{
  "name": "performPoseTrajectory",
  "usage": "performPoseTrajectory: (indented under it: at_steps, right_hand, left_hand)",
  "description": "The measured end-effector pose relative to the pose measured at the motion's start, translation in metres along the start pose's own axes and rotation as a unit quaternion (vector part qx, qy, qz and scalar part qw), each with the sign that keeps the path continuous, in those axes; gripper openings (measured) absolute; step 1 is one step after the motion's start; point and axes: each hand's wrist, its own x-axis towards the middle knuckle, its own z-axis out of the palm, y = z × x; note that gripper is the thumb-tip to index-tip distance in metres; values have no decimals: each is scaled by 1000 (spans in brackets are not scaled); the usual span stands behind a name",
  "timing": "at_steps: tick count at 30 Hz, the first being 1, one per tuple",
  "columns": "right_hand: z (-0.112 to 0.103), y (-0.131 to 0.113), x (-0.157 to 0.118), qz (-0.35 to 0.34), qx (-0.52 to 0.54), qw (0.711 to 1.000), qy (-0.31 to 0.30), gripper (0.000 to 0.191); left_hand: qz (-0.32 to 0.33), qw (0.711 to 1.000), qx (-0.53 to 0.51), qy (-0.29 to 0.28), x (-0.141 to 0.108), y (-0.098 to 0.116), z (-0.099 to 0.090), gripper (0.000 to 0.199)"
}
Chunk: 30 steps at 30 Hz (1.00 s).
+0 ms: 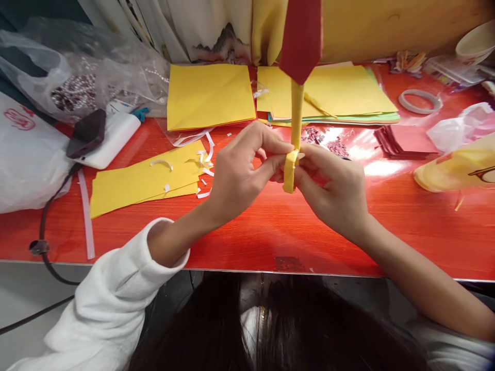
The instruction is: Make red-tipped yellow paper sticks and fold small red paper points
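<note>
A yellow paper stick (297,116) stands roughly upright above the red table, with a dark red pointed paper piece (301,44) at its top. Around its lower end sits a folded yellow paper band (290,172). My left hand (247,167) pinches the stick and band from the left with thumb and index finger. From the right, my right hand (332,183) grips the same lower end, its fingers partly hidden behind the band. The two hands meet at this spot, just above the table.
Yellow sheets (211,97) and another paper stack (336,93) lie at the back. Yellow strips (147,178) with white scraps are at left, near a power bank (114,139) and plastic bags. Dark red paper pieces (406,141), a tape roll (420,101) and a yellow cylinder (452,167) are at right.
</note>
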Motion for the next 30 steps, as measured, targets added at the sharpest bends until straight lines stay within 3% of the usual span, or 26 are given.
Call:
performPoseTrajectory:
  at_steps: [3, 8, 13, 23, 30]
  right_hand:
    - [0, 1, 0, -1, -11, 1000, 7, 14]
    - [-2, 1, 1, -3, -17, 1000, -1, 15]
    - [-3, 0, 3, -11, -30, 999, -22, 16]
    - [-5, 1, 4, -14, -11, 999, -50, 12]
    - [-3, 7, 4, 56, 86, 989, -110, 13]
  left_hand:
    - [-53, 998, -19, -7, 1, -2, 1, 11]
    - [-68, 997, 4, -18, 9, -6, -4, 26]
    - [-42, 994, 23, -95, 15, 0, -11, 11]
    - [-81, 993, -42, -81, 10, -7, -10, 22]
    - [-150, 977, -105, -108, 7, -18, -7, 21]
